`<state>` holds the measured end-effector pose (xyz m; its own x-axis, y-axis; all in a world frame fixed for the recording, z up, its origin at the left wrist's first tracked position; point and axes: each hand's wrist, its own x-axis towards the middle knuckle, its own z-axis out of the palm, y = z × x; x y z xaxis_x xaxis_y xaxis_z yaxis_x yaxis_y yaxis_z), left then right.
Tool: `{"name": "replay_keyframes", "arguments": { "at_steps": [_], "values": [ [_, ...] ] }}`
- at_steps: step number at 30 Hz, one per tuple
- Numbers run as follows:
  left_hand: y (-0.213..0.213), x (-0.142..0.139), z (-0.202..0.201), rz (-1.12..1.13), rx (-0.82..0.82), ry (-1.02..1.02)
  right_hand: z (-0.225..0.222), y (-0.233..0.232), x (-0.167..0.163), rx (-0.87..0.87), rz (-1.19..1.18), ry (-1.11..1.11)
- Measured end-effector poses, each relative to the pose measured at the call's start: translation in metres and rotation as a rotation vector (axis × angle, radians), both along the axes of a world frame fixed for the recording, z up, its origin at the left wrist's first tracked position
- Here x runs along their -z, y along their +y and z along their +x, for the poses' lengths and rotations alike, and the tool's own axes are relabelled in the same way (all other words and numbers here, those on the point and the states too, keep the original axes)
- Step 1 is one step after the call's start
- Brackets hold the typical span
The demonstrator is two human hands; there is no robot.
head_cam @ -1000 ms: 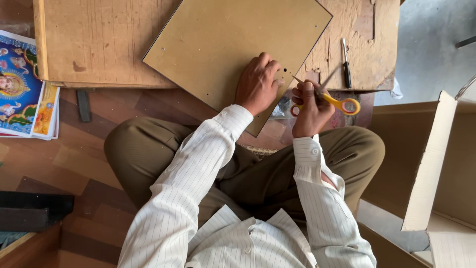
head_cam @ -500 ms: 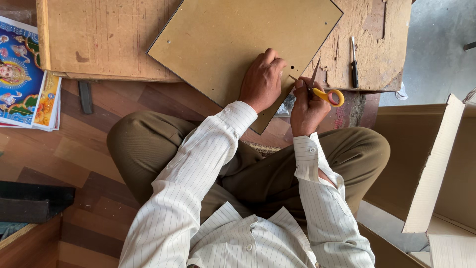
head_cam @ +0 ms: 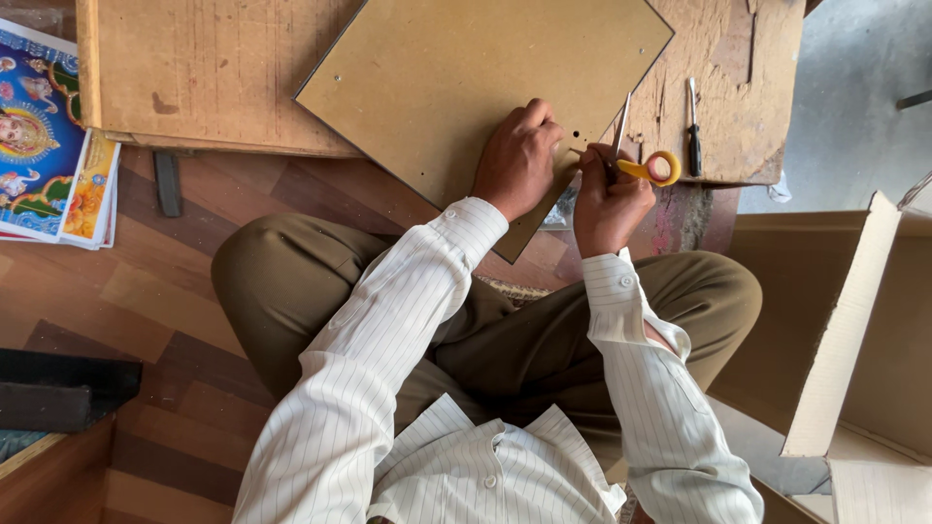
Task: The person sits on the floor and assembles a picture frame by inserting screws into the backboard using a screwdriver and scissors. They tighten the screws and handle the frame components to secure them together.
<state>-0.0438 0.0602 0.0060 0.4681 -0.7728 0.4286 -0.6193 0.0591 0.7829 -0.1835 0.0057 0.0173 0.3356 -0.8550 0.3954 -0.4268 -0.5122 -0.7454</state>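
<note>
A tan hardboard panel (head_cam: 466, 78) lies tilted on a low wooden work board (head_cam: 204, 68), its near corner overhanging my lap. My left hand (head_cam: 519, 160) presses flat on the panel near its right edge, beside small holes. My right hand (head_cam: 607, 199) grips scissors with orange handles (head_cam: 652, 168), the blades pointing up along the panel's edge. I sit cross-legged in olive trousers and a striped white shirt.
A dark-handled screwdriver (head_cam: 692, 126) lies on the work board right of the scissors. Colourful printed pictures (head_cam: 49, 136) are stacked at the left on the wooden floor. An open cardboard box (head_cam: 854, 330) stands at the right. A dark block (head_cam: 58, 388) sits lower left.
My right hand has turned the scissors, bringing the orange handle closer to the panel's edge. My left hand stays pressed on the panel. The view has shifted slightly.
</note>
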Motion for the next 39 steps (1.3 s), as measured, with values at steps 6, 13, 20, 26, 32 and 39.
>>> {"name": "replay_keyframes", "arguments": {
  "at_steps": [6,13,20,26,32,39],
  "values": [
    [0.001,0.001,0.000,0.005,0.002,0.001,-0.007,-0.013,-0.012,-0.213,-0.117,0.166],
    [0.002,0.002,0.001,0.044,0.008,-0.017,-0.014,-0.034,-0.026,-0.359,-0.050,0.263],
    [0.001,0.003,0.001,0.002,-0.004,-0.019,-0.012,-0.034,-0.019,-0.311,0.011,0.175],
    [0.002,0.003,0.000,0.032,0.004,-0.017,-0.003,-0.023,0.011,-0.068,0.221,-0.083],
    [0.003,0.001,0.000,0.020,0.011,0.003,-0.027,-0.055,-0.001,-0.452,0.264,0.068],
    [0.003,-0.001,0.001,0.027,0.013,0.010,-0.029,-0.063,0.000,-0.444,0.385,0.000]
  ]
}}
